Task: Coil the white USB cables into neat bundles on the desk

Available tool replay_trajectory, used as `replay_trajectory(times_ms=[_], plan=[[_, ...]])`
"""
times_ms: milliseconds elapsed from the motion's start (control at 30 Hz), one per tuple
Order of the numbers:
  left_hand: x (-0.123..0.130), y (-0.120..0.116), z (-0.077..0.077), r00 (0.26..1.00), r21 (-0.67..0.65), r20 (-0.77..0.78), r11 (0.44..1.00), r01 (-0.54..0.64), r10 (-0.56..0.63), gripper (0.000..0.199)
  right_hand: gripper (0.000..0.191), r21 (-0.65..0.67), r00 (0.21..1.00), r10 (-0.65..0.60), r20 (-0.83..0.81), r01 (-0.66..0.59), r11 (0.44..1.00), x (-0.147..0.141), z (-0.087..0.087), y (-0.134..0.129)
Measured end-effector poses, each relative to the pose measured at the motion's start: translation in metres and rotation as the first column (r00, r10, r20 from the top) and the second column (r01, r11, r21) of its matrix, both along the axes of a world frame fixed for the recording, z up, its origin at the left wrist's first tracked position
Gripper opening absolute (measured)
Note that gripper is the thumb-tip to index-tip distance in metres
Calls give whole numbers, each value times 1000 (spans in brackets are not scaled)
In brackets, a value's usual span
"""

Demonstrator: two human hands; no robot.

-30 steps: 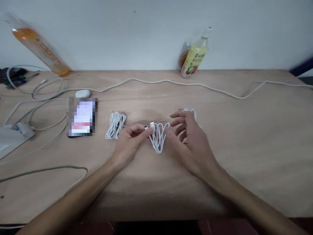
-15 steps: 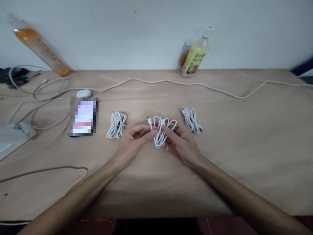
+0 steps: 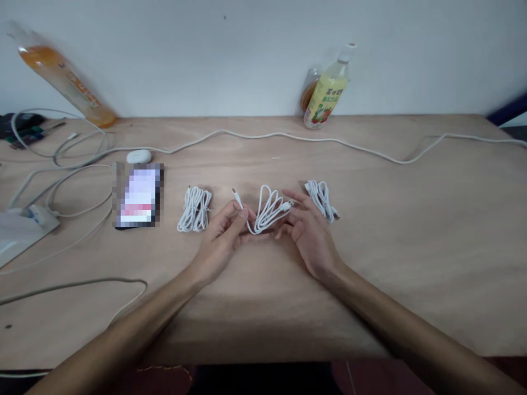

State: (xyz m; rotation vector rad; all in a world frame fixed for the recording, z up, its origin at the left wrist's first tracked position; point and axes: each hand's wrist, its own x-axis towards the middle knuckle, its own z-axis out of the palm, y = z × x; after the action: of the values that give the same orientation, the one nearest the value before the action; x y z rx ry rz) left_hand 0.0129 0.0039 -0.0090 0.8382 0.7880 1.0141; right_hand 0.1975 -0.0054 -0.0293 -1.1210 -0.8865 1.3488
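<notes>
A looped white USB cable (image 3: 268, 211) is spread between my hands, just above the wooden table. With thumb and fingers, my left hand (image 3: 222, 233) pinches the cable near one plug (image 3: 236, 197), which points up and away. Its other fingers reach under the loops. My right hand (image 3: 310, 230) is open at the right side of the loops, its fingers apart around the USB plug (image 3: 287, 204); whether they touch it is hard to see. One bundled white cable (image 3: 194, 208) lies left of my left hand, another bundled white cable (image 3: 322, 200) just beyond my right hand.
A phone (image 3: 140, 195) and a white earbud case (image 3: 139, 157) lie on the left, among loose cords. A long white cord (image 3: 288, 135) crosses the table (image 3: 411, 236). An orange drink bottle (image 3: 66, 82) and a yellow drink bottle (image 3: 328, 96) stand by the wall.
The right thumb and fingers have come off the loops and spread apart. The loops have fanned out and tilted right, and my left hand with its plug has shifted slightly left.
</notes>
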Motion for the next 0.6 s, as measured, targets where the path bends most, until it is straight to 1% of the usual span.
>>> replay_trajectory(times_ms=[100,200,333,400,467,533,600], plan=[[1,-1,-2,1000,7,12,1000,19,-20,33,52,-21,999,19,39,-18,1000,0,2,0],[2,-3,-4,999,-34,36,999,34,-33,33,64,-22,996,47,80,-45,999,-1,2,-1],[1,-2,-3,999,-69,38,997,-25,28,35,70,35,990,115,76,-118,992,0,0,-2],[1,0,0,998,-68,43,997,-35,38,30,70,63,985,153,85,-158,985,2,1,-3],[0,1,3,999,-91,48,996,11,-7,25,68,85,979,174,108,-183,979,4,3,-4],[-2,3,4,996,-127,58,989,78,-71,29,65,109,973,180,144,-197,974,6,6,-4],[-3,4,4,991,-152,73,981,124,-114,25,64,125,968,179,179,-202,971,10,8,-4]])
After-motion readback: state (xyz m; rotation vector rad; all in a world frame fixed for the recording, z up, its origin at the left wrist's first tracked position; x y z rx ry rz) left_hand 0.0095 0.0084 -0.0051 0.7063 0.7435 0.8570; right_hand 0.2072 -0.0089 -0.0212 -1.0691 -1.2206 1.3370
